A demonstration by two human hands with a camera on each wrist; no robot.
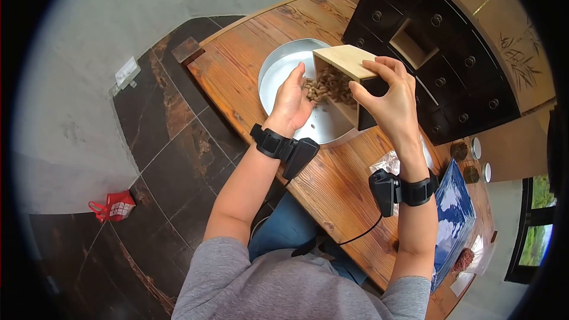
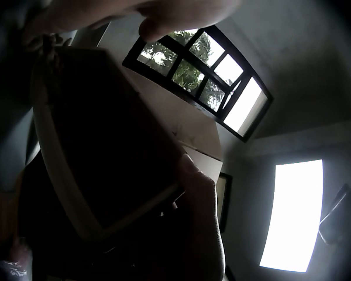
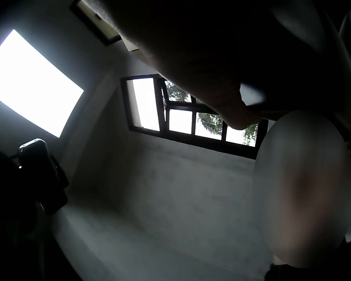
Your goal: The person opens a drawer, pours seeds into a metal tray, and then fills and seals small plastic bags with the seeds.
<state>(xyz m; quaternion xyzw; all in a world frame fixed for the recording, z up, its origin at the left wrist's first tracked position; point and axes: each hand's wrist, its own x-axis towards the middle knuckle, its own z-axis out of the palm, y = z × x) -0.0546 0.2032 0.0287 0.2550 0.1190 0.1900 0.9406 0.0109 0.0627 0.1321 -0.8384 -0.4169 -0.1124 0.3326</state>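
Note:
My right hand [image 1: 388,92] grips a wooden drawer [image 1: 344,59] by its dark front end, thumb on one side and fingers on the other. The drawer tilts over a round metal pan [image 1: 272,71], its open end facing my left hand. Small brown dried pieces [image 1: 332,86] heap inside and at its mouth. Cupped beside that mouth, my left hand [image 1: 293,104] has its fingers extended against the pieces, fingertips partly hidden by them. In the left wrist view the drawer [image 2: 70,175] is a dark box, with the right thumb [image 2: 193,175] along its edge.
A black cabinet of small drawers [image 1: 456,77] stands behind, one slot [image 1: 414,44] lacking its drawer. On the wooden table [image 1: 320,195] are a clear plastic bag [image 1: 386,163], a blue sheet-like package [image 1: 453,219] and jars [image 1: 471,173]. A red bag [image 1: 115,206] sits on the floor.

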